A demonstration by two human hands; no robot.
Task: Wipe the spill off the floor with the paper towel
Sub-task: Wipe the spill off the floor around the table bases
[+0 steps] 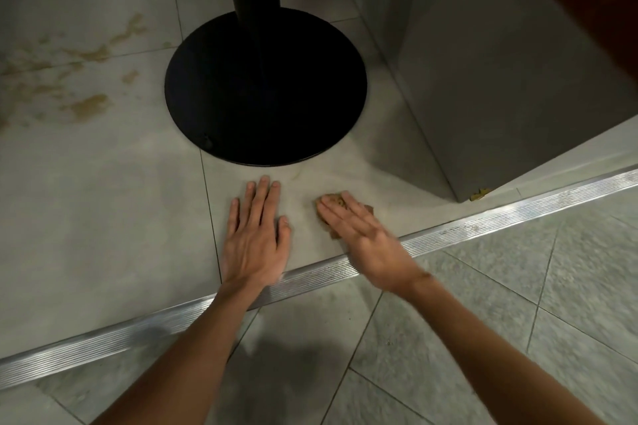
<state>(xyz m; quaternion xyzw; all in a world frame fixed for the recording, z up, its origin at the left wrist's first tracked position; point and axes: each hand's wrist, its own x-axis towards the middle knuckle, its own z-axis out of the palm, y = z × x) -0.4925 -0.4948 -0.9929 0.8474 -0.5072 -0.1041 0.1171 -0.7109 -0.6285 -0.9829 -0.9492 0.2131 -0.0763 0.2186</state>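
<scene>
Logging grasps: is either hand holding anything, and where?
Nothing gripped: right hand presses flat on top of the paper towel; left hand rests on the floor.

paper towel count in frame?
1. A brown-stained paper towel pressed to the floor under the right hand, beside the metal threshold strip. No others visible; some could be hidden behind the black pedestal base.

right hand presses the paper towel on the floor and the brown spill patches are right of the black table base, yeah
No: the head view shows the brown spill patches left of the black table base. The right hand does press the paper towel on the floor.
</scene>
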